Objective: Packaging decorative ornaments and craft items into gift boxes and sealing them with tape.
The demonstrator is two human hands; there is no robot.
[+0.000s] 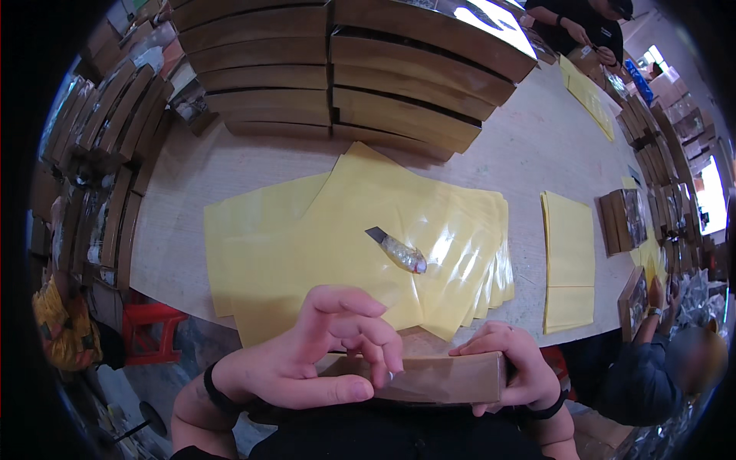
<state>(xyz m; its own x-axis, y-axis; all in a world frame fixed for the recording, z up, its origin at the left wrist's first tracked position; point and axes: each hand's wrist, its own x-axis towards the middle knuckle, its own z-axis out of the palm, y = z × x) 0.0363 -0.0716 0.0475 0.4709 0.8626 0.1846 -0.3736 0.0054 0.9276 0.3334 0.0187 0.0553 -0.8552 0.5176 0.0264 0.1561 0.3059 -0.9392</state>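
A flat brown cardboard box [441, 377] is held close to my body at the table's front edge. My right hand [521, 368] grips its right end, fingers over the top and thumb beneath. At the box's left part is my left hand [330, 356], its fingers loosely curled and apart, the thumb stretched along the front. A tiny pale spot shows at one left fingertip; I cannot make out what it is. Beyond the box, yellow sheets [307, 253] lie fanned out. On them rests a cutter blade [399, 251] with a handle that looks wrapped in clear tape.
Stacked brown boxes [261, 77] rise at the back of the table [172, 230]. A folded yellow stack [569, 261] lies to the right. More boxes line both sides. A red stool [149, 333] stands at left. Two people work, at back right [567, 19] and right [636, 383].
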